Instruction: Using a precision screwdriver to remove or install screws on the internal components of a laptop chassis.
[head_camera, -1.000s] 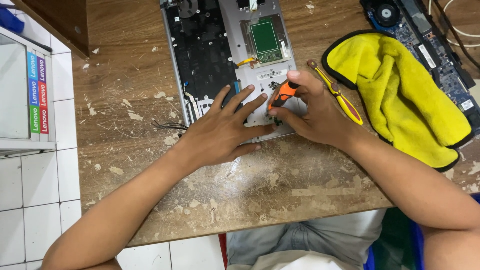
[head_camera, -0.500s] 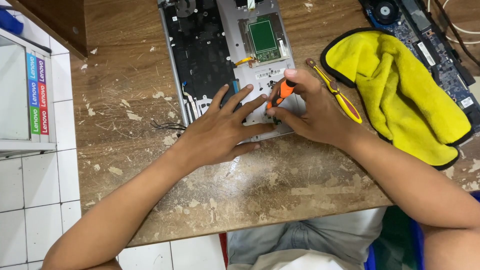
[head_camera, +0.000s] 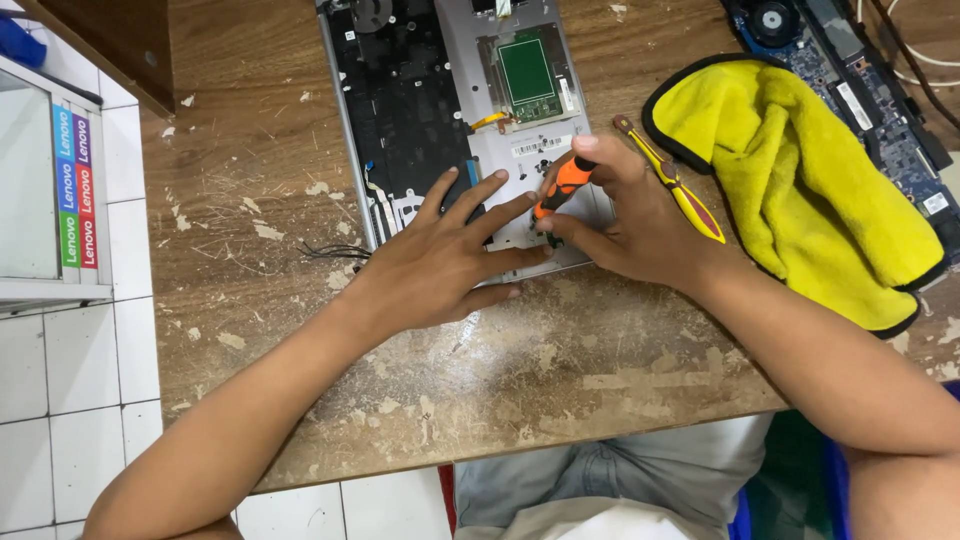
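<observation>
- A person works at a worn wooden table (head_camera: 600, 380), seen from above, with both bare forearms reaching in from the bottom edge.
- An opened laptop base (head_camera: 450, 120) lies upside down at the top centre, showing a black keyboard underside and a silver palm rest.
- A small green circuit board (head_camera: 527, 68) sits in the silver part.
- The left hand (head_camera: 440, 265) lies flat with fingers spread, pressing on the near edge of the laptop base; it grasps nothing.
- The right hand (head_camera: 625, 215) is clenched around an orange-and-black screwdriver (head_camera: 560, 185), its tip pointing down at the near right corner of the base.
- A second screwdriver with a yellow-and-red handle (head_camera: 675, 185) lies just beside the right hand.
- A yellow cloth (head_camera: 810, 190) lies to the right, with a blue motherboard (head_camera: 860, 90) partly beneath it.
</observation>
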